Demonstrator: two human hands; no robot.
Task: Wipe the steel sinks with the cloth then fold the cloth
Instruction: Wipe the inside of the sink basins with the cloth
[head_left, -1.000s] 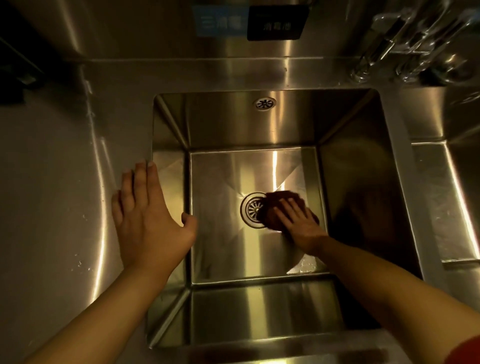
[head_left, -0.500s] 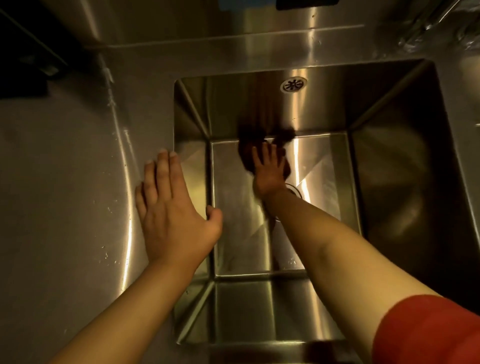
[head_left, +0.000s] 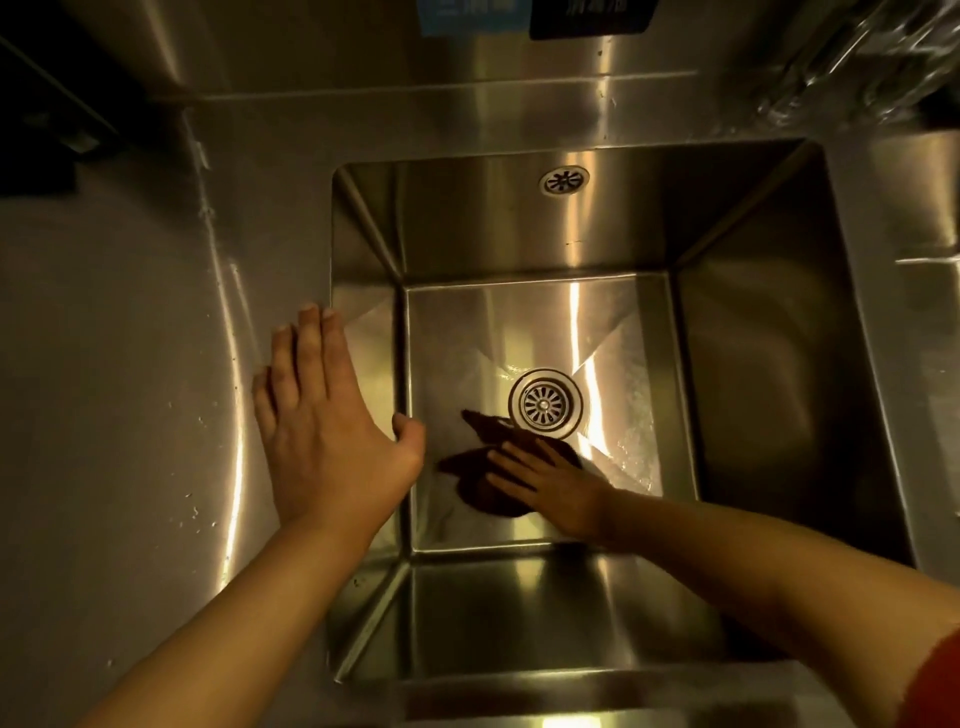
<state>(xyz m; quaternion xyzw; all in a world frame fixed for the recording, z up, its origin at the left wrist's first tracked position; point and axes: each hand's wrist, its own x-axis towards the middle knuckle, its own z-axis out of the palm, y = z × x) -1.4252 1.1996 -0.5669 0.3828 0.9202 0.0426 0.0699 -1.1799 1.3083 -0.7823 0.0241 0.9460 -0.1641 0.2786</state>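
A deep square steel sink fills the middle of the head view, with a round drain strainer in its floor. A dark brown cloth lies crumpled on the sink floor, just in front and left of the drain. My right hand presses flat on the cloth, fingers spread and pointing left. My left hand rests flat on the sink's left rim, fingers together, thumb over the edge, holding nothing.
A steel counter with water droplets stretches to the left. An overflow grille sits in the sink's back wall. A second basin's edge shows at the right, with blurred tap fittings at the top right. A steel backsplash rises behind.
My right hand has dragged the cloth from the sink's back wall down to the floor in front of the drain. My left hand has stayed on the rim.
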